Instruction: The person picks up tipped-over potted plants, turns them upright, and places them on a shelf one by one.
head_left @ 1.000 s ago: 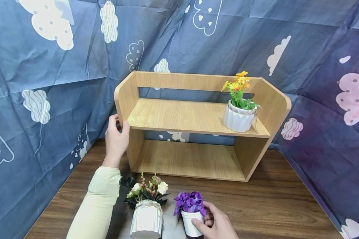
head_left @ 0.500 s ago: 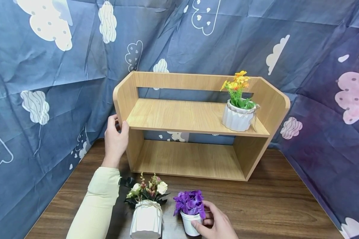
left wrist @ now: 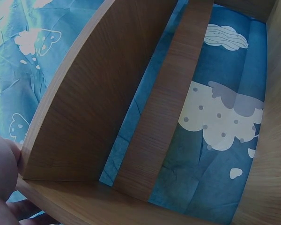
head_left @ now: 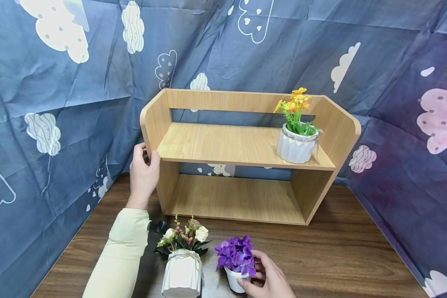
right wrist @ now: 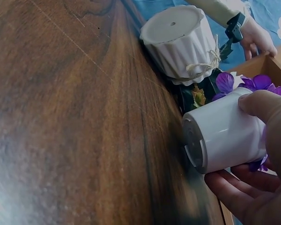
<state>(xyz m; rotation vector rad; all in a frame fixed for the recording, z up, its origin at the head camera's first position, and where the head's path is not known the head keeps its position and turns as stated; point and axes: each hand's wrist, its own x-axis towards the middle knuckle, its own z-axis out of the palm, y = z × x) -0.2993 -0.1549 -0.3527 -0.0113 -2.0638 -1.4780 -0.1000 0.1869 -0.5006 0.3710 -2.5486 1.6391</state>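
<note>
My left hand (head_left: 144, 176) grips the front edge of the left side panel of a two-tier wooden shelf (head_left: 223, 142), thumb in front and fingers round the outer side. My right hand (head_left: 268, 274) holds a small white plastic pot (right wrist: 225, 133) between thumb and fingers; purple flowers (head_left: 236, 255) fill it. In the right wrist view this pot is tilted, its base showing close over the table. Left of it, a white fluted pot (head_left: 182, 275) with twine and cream roses (head_left: 201, 234) lies on its side, base visible (right wrist: 173, 23).
A white fluted pot (head_left: 295, 145) with orange and yellow flowers stands at the right end of the upper shelf. The dark wooden table (head_left: 342, 252) extends to the right. Blue cloud-patterned cloth (head_left: 283, 49) hangs behind and at both sides.
The purple-flower pot in my right hand has shifted slightly toward the shelf and tilted, so less of its white side shows. My left hand keeps its grip on the panel.
</note>
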